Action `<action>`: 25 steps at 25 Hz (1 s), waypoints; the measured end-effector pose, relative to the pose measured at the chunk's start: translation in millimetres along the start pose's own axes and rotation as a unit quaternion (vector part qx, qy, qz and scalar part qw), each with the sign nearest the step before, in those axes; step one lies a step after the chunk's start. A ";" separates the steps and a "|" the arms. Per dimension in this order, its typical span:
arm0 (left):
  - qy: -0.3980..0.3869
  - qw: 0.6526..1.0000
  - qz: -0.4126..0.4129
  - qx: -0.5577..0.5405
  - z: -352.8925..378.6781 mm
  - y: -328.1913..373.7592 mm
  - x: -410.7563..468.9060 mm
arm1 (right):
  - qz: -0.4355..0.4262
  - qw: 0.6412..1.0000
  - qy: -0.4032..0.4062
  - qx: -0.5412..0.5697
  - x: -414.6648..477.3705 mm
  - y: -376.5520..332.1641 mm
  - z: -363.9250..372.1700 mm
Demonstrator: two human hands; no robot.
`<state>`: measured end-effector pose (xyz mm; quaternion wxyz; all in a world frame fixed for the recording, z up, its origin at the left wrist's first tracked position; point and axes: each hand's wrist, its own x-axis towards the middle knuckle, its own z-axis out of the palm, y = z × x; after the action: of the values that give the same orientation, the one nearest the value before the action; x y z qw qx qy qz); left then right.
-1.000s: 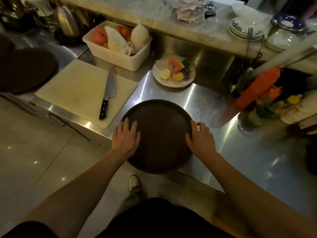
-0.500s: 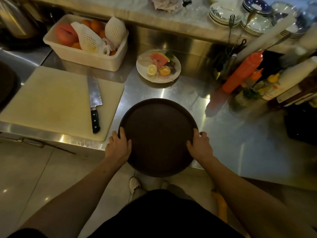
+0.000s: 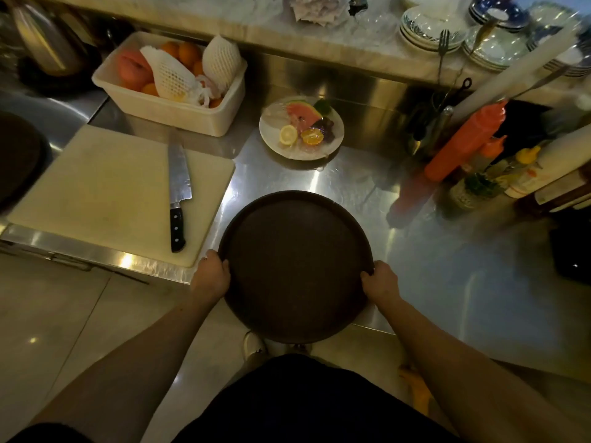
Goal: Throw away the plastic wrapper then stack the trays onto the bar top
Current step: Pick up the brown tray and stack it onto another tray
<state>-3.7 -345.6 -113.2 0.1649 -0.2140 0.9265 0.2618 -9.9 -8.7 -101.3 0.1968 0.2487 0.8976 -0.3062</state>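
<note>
A round dark brown tray (image 3: 295,263) lies on the steel counter (image 3: 447,282), its near part hanging over the counter's front edge. My left hand (image 3: 211,276) grips the tray's left rim and my right hand (image 3: 379,281) grips its right rim, fingers curled around the edge. Another dark tray (image 3: 17,158) shows partly at the far left edge. The marble bar top (image 3: 265,25) runs along the back, above the steel counter. I see no plastic wrapper.
A cutting board (image 3: 112,193) with a knife (image 3: 178,193) lies left of the tray. Behind are a fruit bin (image 3: 172,103) and a fruit plate (image 3: 300,127). Sauce bottles (image 3: 463,145) crowd the right. Stacked plates (image 3: 431,30) and crumpled paper (image 3: 315,8) occupy the bar top.
Both hands slid from lying flat on the tray's top to gripping its rim. The tray has come slightly toward me over the counter edge, and my view has shifted right.
</note>
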 end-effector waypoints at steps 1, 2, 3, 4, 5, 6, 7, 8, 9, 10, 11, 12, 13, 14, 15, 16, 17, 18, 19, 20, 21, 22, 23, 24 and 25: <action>0.010 1.000 -0.012 -0.006 0.2 1.2 -2.1 | -0.005 1.000 0.001 0.005 3.3 2.0 -1.6; 0.019 0.999 -0.022 -0.013 1.0 1.8 -3.8 | -0.011 1.000 0.005 0.011 6.7 4.3 -3.1; 0.030 0.999 -0.032 -0.019 1.7 3.0 -6.3 | -0.019 1.000 0.006 0.016 9.8 4.9 -5.4; 0.042 0.998 -0.041 -0.029 2.1 4.9 -9.3 | -0.031 0.999 0.005 0.023 13.5 5.0 -7.5; 0.055 0.996 -0.051 -0.040 1.3 7.3 -12.7 | -0.043 0.999 0.004 0.028 16.4 3.6 -9.5; 0.069 0.994 -0.059 -0.053 -0.1 8.8 -15.5 | -0.054 0.998 0.005 0.033 18.6 1.2 -10.8; 0.082 0.992 -0.065 -0.067 -2.5 10.5 -19.1 | -0.063 0.997 0.007 0.039 18.8 -2.4 -12.3; 0.096 0.989 -0.071 -0.085 -4.4 11.2 -22.3 | -0.072 0.996 0.009 0.045 20.3 -6.1 -13.3; 0.109 0.986 -0.073 -0.102 -6.7 12.1 -25.6 | -0.080 0.995 0.012 0.052 20.4 -9.7 -14.8; 0.127 0.982 -0.077 -0.118 -10.0 10.9 -29.8 | -0.089 0.994 0.016 0.060 21.9 -16.2 -15.0; 0.142 0.978 -0.077 -0.130 -13.0 12.1 -33.8 | -0.096 0.993 0.025 0.069 23.2 -21.1 -16.5; 0.160 0.974 -0.077 -0.140 -16.8 12.5 -38.2 | -0.107 0.990 0.035 0.080 23.9 -28.1 -17.4; 0.181 0.968 -0.079 -0.153 -22.8 11.2 -42.9 | -0.123 0.988 0.041 0.085 23.9 -37.8 -16.4; 0.203 0.962 -0.077 -0.163 -28.7 11.0 -46.5 | -0.135 0.985 0.052 0.091 23.9 -47.6 -15.5; 0.226 0.957 -0.073 -0.168 -34.8 12.1 -50.0 | -0.143 0.983 0.064 0.096 22.4 -57.3 -16.1; 0.251 0.950 -0.074 -0.171 -43.2 9.8 -52.7 | -0.151 0.981 0.075 0.098 20.7 -70.5 -13.7; 0.272 0.943 -0.079 -0.175 -52.1 6.6 -54.8 | -0.160 0.979 0.082 0.099 17.5 -83.5 -11.2; 0.290 0.936 -0.087 -0.182 -62.2 0.6 -56.1 | -0.170 0.977 0.083 0.101 14.5 -98.1 -6.8; 0.301 0.929 -0.096 -0.193 -71.6 -7.1 -57.2 | -0.180 0.975 0.082 0.101 10.8 -112.9 -1.8; 0.311 0.921 -0.107 -0.208 -83.2 -18.5 -58.6 | -0.192 0.973 0.078 0.102 6.1 -130.1 6.7; 0.320 0.913 -0.116 -0.225 -94.1 -29.4 -59.8 | -0.205 0.970 0.077 0.101 0.4 -146.5 14.7; 0.326 0.905 -0.127 -0.242 -104.1 -40.5 -61.4 | -0.218 0.968 0.076 0.099 -5.8 -162.1 22.7; 0.333 0.896 -0.140 -0.260 -116.7 -59.6 -63.6 | -0.231 0.966 0.075 0.093 -16.4 -181.0 36.4; 0.338 0.888 -0.152 -0.271 -128.2 -78.3 -66.0 | -0.244 0.963 0.074 0.090 -27.2 -198.3 50.2; 0.343 0.882 -0.165 -0.278 -138.5 -95.8 -68.1 | -0.258 0.959 0.072 0.087 -38.1 -214.5 61.6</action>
<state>73.8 -475.3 -12.5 -0.1881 -0.4768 0.7662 0.3877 -88.7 -208.8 -30.4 0.0230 0.0459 0.9129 -0.4050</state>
